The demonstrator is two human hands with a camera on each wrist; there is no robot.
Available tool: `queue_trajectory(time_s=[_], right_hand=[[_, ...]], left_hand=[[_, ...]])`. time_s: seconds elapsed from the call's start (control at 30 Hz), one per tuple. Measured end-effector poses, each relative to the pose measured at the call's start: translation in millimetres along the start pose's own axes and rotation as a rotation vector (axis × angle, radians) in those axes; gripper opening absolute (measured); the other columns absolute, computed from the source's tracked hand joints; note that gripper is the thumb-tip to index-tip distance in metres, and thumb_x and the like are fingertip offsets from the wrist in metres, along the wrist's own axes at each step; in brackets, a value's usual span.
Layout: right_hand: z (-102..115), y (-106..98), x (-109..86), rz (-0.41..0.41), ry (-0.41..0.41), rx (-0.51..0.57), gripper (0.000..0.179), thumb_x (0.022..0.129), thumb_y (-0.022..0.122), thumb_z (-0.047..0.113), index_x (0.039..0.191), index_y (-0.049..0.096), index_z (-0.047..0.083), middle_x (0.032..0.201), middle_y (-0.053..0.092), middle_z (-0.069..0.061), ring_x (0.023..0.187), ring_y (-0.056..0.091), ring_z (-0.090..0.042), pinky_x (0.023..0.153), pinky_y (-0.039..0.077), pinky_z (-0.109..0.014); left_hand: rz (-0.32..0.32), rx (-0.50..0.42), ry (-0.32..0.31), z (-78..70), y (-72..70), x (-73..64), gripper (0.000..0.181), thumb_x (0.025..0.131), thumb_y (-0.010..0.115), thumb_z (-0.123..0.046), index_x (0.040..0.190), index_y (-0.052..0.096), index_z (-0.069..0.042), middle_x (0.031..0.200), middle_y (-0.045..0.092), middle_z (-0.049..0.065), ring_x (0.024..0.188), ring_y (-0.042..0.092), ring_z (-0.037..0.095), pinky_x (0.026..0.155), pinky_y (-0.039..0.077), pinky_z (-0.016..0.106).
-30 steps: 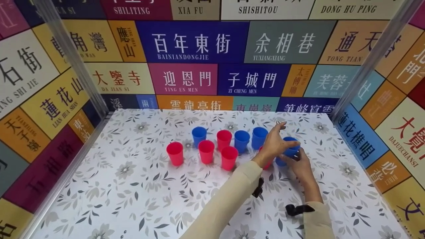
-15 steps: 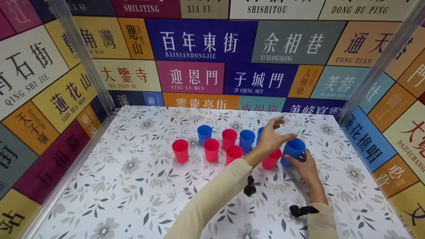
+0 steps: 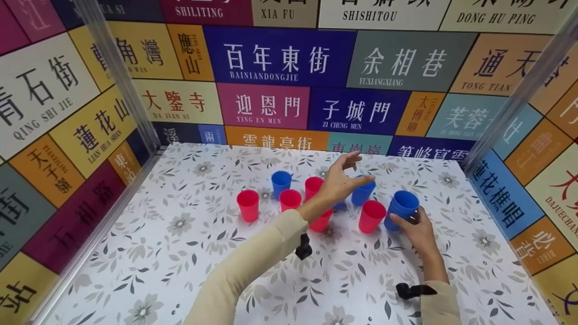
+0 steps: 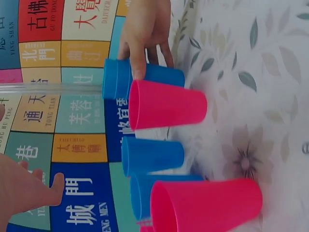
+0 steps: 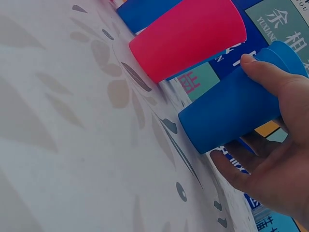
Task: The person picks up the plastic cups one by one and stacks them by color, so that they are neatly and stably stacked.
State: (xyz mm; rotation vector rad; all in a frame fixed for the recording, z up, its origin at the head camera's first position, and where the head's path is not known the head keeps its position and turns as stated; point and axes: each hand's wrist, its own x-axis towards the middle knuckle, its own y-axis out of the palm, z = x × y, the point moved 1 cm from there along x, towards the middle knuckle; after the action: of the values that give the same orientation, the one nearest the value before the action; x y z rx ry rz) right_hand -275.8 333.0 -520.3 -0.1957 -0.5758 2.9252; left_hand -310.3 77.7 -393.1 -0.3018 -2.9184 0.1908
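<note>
My right hand (image 3: 420, 228) grips a stack of nested blue cups (image 3: 403, 205) at the right end of the cup group. In the right wrist view the thumb lies near the upper rims of the blue stack (image 5: 231, 104), with the other fingers round its far side. Several rims show on the stack in the left wrist view. My left hand (image 3: 336, 183) hangs over the middle cups, holding nothing, its fingers spread loosely. A red cup (image 3: 372, 217) stands just left of the stack. Behind it is a blue cup (image 3: 362, 194), partly covered by the left thumb.
Left of the hands stand more upright cups: a red cup (image 3: 248, 206) at the far left, a blue cup (image 3: 281, 183) behind it, and several red ones, partly hidden by the left arm. The floral tabletop (image 3: 180, 262) meets sign-printed panels (image 3: 280, 54) at back and sides.
The upper blue cup has sunk into the blue one below it, within my right hand. My left hand has moved left, away from the stack.
</note>
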Motion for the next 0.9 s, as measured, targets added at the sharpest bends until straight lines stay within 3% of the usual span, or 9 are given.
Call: queue_trajectory(time_s=[0.23, 0.47, 0.7, 0.9], right_hand=[[-1.7, -2.2, 0.2, -0.01, -0.003, -0.001, 0.1, 0.089, 0.074, 0.044, 0.161, 0.013, 0.011, 0.16, 0.029, -0.028, 0.149, 0.03, -0.044, 0.121, 0.028, -0.056], [-2.1, -1.0, -0.6, -0.001, -0.007, 0.034, 0.098, 0.09, 0.074, 0.04, 0.161, 0.013, 0.011, 0.16, 0.029, -0.028, 0.149, 0.03, -0.044, 0.122, 0.027, -0.054], [0.0, -2.0, -0.7, -0.001, -0.004, 0.044, 0.099, 0.09, 0.074, 0.041, 0.161, 0.012, 0.012, 0.161, 0.028, -0.027, 0.15, 0.029, -0.042, 0.123, 0.026, -0.053], [-2.6, -1.8, -1.1, 0.009, -0.005, 0.035, 0.099, 0.09, 0.074, 0.042, 0.161, 0.012, 0.012, 0.161, 0.028, -0.027, 0.15, 0.029, -0.043, 0.123, 0.027, -0.054]], left_hand=[[-0.026, -0.009, 0.036, 11.3, -31.7, 0.9, 0.071, 0.084, 0.081, -0.023, 0.146, 0.049, -0.013, 0.143, 0.057, 0.008, 0.137, 0.049, 0.027, 0.11, 0.046, 0.037], [-0.101, -0.012, 0.006, 30.3, -71.5, -1.4, 0.067, 0.084, 0.081, -0.022, 0.143, 0.051, -0.012, 0.142, 0.058, 0.007, 0.135, 0.05, 0.024, 0.11, 0.046, 0.039], [-0.117, 0.142, 0.039, 47.2, -109.9, -4.5, 0.067, 0.084, 0.081, -0.028, 0.142, 0.053, -0.012, 0.145, 0.055, 0.008, 0.138, 0.046, 0.026, 0.111, 0.045, 0.043], [-0.139, 0.179, 0.022, 58.6, -131.8, -8.2, 0.069, 0.085, 0.08, -0.026, 0.145, 0.05, -0.014, 0.152, 0.048, 0.01, 0.143, 0.041, 0.028, 0.112, 0.043, 0.046]])
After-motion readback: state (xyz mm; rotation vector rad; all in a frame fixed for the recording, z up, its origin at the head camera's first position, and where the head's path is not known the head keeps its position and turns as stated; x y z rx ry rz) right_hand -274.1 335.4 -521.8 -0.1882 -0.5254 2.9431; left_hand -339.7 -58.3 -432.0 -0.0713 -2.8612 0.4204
